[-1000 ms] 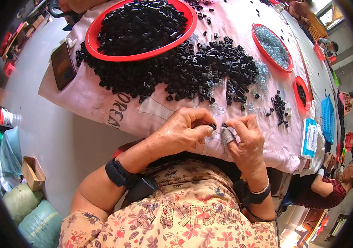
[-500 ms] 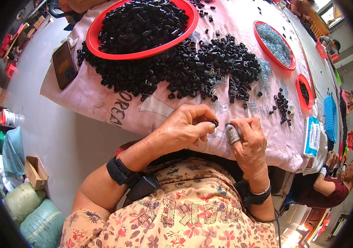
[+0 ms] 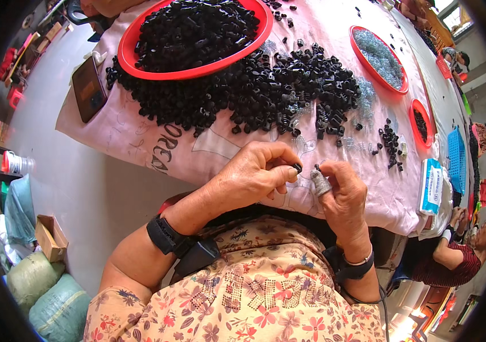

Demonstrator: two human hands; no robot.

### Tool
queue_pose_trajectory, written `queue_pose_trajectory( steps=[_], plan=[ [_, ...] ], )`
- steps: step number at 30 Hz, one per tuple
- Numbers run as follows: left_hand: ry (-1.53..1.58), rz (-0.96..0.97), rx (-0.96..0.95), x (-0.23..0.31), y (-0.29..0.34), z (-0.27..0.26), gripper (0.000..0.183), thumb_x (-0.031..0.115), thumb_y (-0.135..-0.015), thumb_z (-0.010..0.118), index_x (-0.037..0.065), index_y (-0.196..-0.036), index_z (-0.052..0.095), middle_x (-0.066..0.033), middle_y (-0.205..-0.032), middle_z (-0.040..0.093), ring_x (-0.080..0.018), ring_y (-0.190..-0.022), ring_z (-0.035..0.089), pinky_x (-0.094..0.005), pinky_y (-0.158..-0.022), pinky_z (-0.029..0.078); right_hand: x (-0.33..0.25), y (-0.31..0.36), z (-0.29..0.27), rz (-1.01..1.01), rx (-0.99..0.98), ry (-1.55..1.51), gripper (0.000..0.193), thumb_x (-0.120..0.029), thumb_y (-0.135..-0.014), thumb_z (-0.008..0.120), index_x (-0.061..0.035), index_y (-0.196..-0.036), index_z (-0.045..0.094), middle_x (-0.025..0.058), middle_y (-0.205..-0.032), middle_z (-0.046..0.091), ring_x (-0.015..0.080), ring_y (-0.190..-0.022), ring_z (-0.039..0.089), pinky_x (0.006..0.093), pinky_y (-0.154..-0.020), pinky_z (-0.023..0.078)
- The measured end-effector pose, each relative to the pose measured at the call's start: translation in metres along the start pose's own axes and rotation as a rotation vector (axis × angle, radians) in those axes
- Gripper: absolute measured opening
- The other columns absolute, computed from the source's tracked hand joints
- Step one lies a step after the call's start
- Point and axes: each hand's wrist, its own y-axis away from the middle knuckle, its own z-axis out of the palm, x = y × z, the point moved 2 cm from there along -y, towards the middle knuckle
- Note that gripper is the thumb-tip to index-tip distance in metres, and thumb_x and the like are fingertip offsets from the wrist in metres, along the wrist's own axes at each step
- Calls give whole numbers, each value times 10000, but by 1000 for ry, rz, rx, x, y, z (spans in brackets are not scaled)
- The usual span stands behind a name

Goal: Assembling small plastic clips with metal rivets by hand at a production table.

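Between the thumb and forefinger of my left hand (image 3: 263, 174) is a small black plastic piece (image 3: 297, 168). My right hand (image 3: 342, 191) is a short gap to its right, with grey wrapping round one digit. Its fingertips pinch a tiny dark part (image 3: 317, 167), too small to name. Just beyond my hands lies a wide heap of small black plastic pieces (image 3: 277, 97) on the pink cloth (image 3: 208, 162). Clear springs (image 3: 364, 97) lie at the heap's right side.
A large red basin (image 3: 197, 73) of black pieces stands behind the heap, by a phone (image 3: 89, 91). Right are a red tray of springs (image 3: 379, 60), a smaller red tray (image 3: 421, 122), a tissue pack (image 3: 431, 187) and a blue basket (image 3: 456, 159). A person (image 3: 459, 251) sits at right.
My right fingers have shifted slightly, showing more of the tiny dark part at their tips. My left hand stays nearly in place with the black piece.
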Motion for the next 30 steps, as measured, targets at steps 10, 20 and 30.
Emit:
queue_pose_trajectory(
  steps=[10,20,30],
  plan=[
    [92,-30,-45,0,4,6,188,120,-939,608,15,-1092,637,-13,-906,681,-39,-728,619,-178,-598,493,-4,0,-1,87,-6,-321,213,62,-783,670,-6,-976,611,44,-833,580,113,-730,599,243,-665,484],
    [81,-9,-55,-4,2,8,184,102,-942,594,11,-1096,637,-14,-904,671,-37,-715,602,-186,-619,484,-10,1,-1,174,-90,-642,190,79,-874,604,37,-1060,609,44,-975,599,107,-934,614,231,-822,486],
    [64,-4,-46,-4,3,8,181,84,-932,615,4,-1093,635,-7,-849,658,-38,-689,594,-184,-591,476,-10,1,2,115,-91,-585,209,84,-864,605,33,-1066,619,59,-978,609,125,-919,626,243,-812,494]
  ],
)
